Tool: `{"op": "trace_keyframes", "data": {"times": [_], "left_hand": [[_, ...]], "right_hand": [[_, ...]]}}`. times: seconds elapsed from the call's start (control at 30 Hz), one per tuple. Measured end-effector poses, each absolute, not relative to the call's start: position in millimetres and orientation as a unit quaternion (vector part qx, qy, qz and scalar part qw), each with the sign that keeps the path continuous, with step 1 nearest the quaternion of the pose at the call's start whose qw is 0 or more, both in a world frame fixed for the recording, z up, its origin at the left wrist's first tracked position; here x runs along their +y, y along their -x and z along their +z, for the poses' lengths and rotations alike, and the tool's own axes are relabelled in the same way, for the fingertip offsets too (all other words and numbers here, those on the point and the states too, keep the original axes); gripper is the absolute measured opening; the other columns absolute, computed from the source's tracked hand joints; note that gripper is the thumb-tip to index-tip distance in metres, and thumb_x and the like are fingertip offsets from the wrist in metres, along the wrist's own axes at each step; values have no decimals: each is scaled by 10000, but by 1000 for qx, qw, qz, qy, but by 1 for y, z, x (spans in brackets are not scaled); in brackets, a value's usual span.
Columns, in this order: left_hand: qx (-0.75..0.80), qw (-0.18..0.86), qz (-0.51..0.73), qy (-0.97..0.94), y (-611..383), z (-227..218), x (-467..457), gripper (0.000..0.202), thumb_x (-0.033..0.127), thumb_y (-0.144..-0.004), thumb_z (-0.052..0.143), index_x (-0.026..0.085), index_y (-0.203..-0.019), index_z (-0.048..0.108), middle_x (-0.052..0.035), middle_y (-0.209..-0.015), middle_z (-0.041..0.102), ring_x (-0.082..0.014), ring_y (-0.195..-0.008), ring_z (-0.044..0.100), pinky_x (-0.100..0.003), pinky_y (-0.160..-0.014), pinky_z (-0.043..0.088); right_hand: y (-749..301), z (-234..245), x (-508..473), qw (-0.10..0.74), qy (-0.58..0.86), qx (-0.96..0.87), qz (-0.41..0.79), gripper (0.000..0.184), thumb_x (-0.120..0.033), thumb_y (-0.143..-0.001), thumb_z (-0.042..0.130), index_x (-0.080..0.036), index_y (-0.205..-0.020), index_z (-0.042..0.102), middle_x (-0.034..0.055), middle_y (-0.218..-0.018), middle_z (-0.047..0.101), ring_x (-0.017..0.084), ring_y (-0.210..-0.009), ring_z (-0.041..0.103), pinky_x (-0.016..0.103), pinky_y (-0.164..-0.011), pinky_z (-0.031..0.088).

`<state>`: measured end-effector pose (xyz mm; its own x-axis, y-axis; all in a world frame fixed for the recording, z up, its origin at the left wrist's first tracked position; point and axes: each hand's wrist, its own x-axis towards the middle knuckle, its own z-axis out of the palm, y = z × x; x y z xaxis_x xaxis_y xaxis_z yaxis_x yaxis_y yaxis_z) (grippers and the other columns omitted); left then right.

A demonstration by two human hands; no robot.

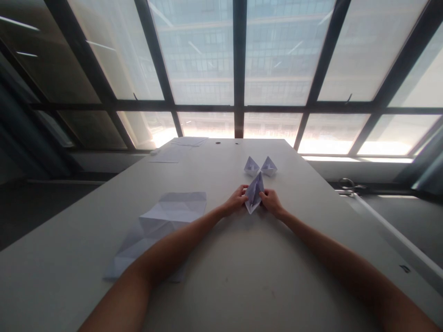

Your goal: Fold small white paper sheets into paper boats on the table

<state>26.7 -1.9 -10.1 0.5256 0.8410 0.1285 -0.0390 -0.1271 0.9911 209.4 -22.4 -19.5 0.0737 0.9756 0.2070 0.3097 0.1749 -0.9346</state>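
Between both hands I hold a white folded paper boat (254, 193), its pointed ends facing away from me and toward me. My left hand (236, 199) grips its left side with fingers and thumb. On the opposite side my right hand (272, 201) pinches the paper. Just beyond it, two more folded paper boats stand side by side on the table, a left one (251, 166) and a right one (269, 166). The held boat's far tip comes close to both; whether it touches them I cannot tell.
Creased sheets of paper (176, 207) lie at the left of the white table (221, 299), partly under my left forearm. Flat paper sheets (169, 154) rest at the far left corner. Two small dark spots mark the far edge. Large windows (204, 50) stand behind the table.
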Motion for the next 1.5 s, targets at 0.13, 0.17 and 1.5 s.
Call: {"op": "trace_keyframes", "data": {"times": [0.13, 0.17, 1.5], "left_hand": [[332, 553, 393, -656, -27, -5, -2, 487, 101, -697, 594, 130, -1182, 555, -62, -993, 683, -182, -846, 642, -277, -759, 489], [332, 539, 392, -667, -28, -5, -2, 455, 104, -688, 597, 122, -1143, 589, -61, -980, 688, -183, -850, 638, -275, -767, 486], [357, 612, 363, -604, -27, 6, -7, 249, 326, -677, 720, 121, -810, 668, -45, -747, 664, -160, -674, 614, -257, -641, 471]], "right_hand": [[-210, -17, -25, 479, 535, -608, 338, 198, -329, -683, 514, -160, -619, 594, 7, -514, 558, 134, -443, 504, 218, -415, 325], [-210, -16, -26, 475, 530, -615, 339, 196, -329, -674, 533, -155, -624, 608, 8, -524, 567, 131, -454, 503, 217, -425, 328], [-207, -5, -29, 526, 442, -463, 559, 373, -268, -578, 600, -189, -941, 562, -12, -726, 624, 171, -650, 592, 261, -596, 476]]}}
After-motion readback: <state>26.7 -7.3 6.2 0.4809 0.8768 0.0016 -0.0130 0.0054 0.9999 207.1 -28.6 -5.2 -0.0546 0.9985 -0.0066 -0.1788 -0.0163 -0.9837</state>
